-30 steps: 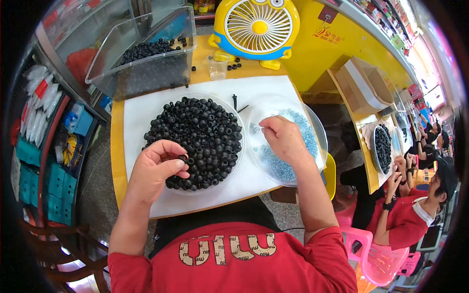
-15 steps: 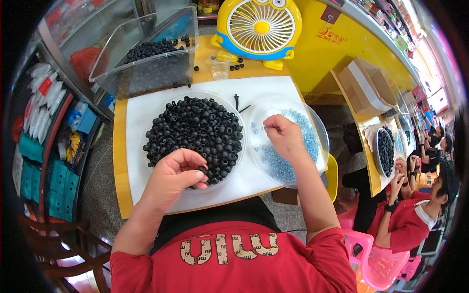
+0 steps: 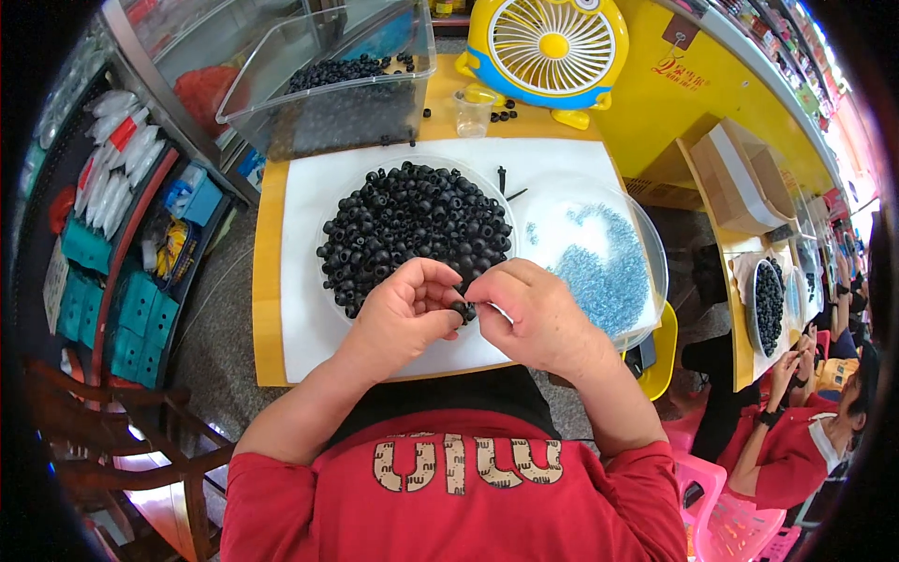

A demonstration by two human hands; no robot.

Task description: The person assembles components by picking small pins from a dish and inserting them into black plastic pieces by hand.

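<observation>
My left hand (image 3: 407, 314) is closed, its thumb and fingers pinching a small black bead-like part with a hole (image 3: 459, 307). My right hand (image 3: 536, 314) is closed in a pinch right at that part; whatever its fingertips hold is too small to make out. Both hands meet over the near right edge of a round clear tray (image 3: 321, 290) heaped with more black hollow parts (image 3: 412, 220). To the right lies another round clear tray (image 3: 661, 245), with tiny light-blue translucent pieces (image 3: 604, 286) spread over its bottom.
A clear plastic bin (image 3: 346, 122) of black parts stands at the back left. Near it are a small clear cup (image 3: 473, 114), a yellow fan (image 3: 551, 51) and two thin black pieces (image 3: 503, 178). A co-worker (image 3: 787, 440) in red sits at a neighbouring table (image 3: 744, 361) on the right.
My right hand has come left from the tray of light-blue pieces to meet my left hand. The left hand keeps its black part. The whole view has shifted, with things now further right.
</observation>
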